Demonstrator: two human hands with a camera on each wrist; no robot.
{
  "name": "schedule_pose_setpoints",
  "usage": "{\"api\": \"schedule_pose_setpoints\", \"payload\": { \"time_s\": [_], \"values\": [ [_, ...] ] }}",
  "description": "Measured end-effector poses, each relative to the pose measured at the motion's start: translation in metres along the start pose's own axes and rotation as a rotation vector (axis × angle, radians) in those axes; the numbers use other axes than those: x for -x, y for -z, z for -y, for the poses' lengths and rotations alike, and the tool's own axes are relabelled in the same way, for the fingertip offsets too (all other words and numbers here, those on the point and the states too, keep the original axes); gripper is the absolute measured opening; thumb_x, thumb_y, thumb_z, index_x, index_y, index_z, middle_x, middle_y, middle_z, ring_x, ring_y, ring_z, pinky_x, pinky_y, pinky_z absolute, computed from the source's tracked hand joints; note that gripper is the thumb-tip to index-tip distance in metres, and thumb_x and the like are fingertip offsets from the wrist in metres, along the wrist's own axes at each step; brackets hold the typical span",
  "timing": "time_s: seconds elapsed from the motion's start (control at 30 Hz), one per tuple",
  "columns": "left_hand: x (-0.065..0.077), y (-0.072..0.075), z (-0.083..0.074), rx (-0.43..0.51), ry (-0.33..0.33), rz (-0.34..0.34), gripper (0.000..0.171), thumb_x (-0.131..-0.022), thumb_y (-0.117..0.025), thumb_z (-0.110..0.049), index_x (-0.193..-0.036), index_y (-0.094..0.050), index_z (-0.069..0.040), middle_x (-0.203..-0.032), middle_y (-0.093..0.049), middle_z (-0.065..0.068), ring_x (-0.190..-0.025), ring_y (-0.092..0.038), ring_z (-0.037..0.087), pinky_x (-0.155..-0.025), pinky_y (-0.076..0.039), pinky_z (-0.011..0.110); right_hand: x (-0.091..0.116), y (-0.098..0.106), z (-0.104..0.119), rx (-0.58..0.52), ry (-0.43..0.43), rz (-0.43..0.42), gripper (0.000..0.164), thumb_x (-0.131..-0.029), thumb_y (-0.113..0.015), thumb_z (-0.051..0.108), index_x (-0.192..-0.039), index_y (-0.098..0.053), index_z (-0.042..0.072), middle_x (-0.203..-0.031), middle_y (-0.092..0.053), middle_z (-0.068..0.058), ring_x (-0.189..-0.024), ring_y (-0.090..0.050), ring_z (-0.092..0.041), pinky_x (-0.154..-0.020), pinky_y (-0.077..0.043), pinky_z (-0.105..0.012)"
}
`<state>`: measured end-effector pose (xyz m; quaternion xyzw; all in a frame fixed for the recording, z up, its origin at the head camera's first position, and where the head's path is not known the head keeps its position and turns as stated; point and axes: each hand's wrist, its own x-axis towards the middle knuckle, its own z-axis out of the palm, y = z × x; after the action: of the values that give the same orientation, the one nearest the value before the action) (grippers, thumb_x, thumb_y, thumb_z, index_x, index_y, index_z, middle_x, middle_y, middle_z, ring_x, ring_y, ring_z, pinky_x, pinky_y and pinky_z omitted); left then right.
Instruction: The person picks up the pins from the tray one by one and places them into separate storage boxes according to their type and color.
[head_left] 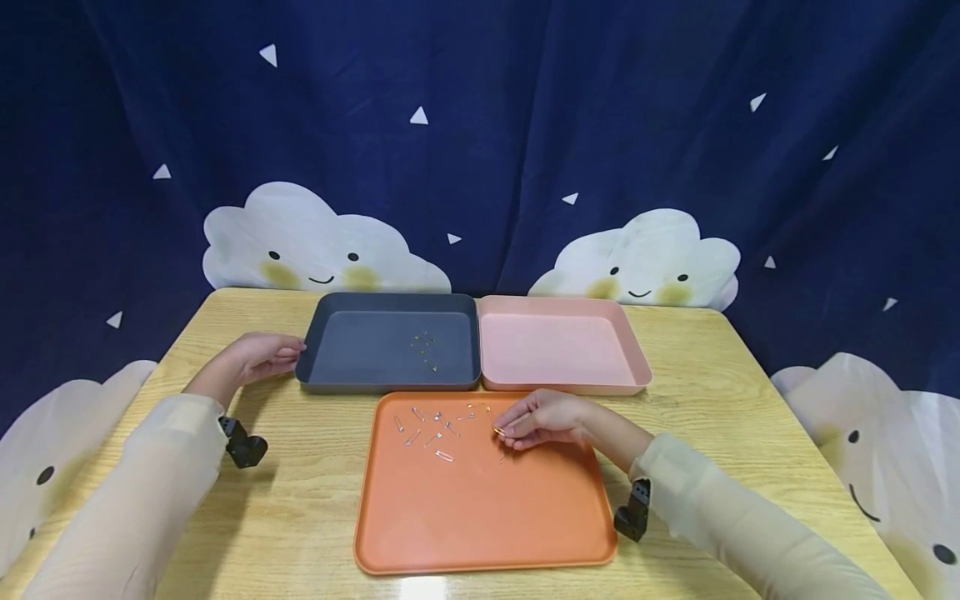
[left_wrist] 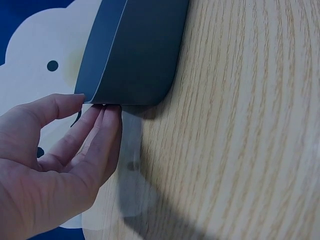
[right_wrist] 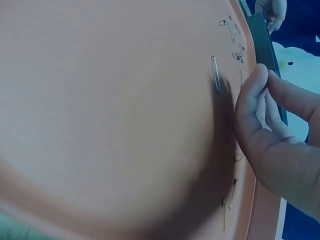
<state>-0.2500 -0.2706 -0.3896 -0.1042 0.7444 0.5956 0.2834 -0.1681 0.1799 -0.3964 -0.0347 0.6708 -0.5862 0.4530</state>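
Right hand [head_left: 543, 419]: thumb and fingers pinch one gold-coloured pin [head_left: 498, 432] above the orange tray [head_left: 487, 517].
Pin axis: appears crosswise, one end projecting left; mostly hidden.
Pin bearing: dark tray [head_left: 360, 346] ahead-left; pink tray [head_left: 555, 342] ahead-right.
Nearer hand: right; left hand [head_left: 266, 354] pinches the dark tray's left rim.
Loose pins [head_left: 444, 456]: about ten on orange, some overlapping.
Gold-coloured pins [head_left: 433, 368]: several in dark tray, uncountable.
Trays: three.

Right grip [head_left: 542, 419] pinched, arms [head_left: 142, 471] apart

Shiny metal pins [head_left: 445, 456], matt plastic trays [head_left: 360, 350]
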Motion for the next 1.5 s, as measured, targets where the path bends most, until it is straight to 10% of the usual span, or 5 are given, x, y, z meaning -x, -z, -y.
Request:
{"api": "schedule_pose_setpoints", "payload": {
  "time_s": [1.5],
  "values": [
    [-0.001, 0.001, 0.002, 0.043, -0.024, 0.022, 0.064, -0.096, -0.05, -0.012, -0.147, -0.019, 0.013, -0.081, -0.063, -0.014, -0.08, -0.062, -0.005, -0.081, -0.056, 0.014, -0.068, -0.006, 0.106, 0.25, -0.049, -0.169, 0.035, -0.089, -0.058, -0.01, -0.123, -0.055, -0.017, -0.071, -0.068, -0.002, -0.062, -0.064, -0.009, -0.064, -0.06, -0.02]
  ]
}}
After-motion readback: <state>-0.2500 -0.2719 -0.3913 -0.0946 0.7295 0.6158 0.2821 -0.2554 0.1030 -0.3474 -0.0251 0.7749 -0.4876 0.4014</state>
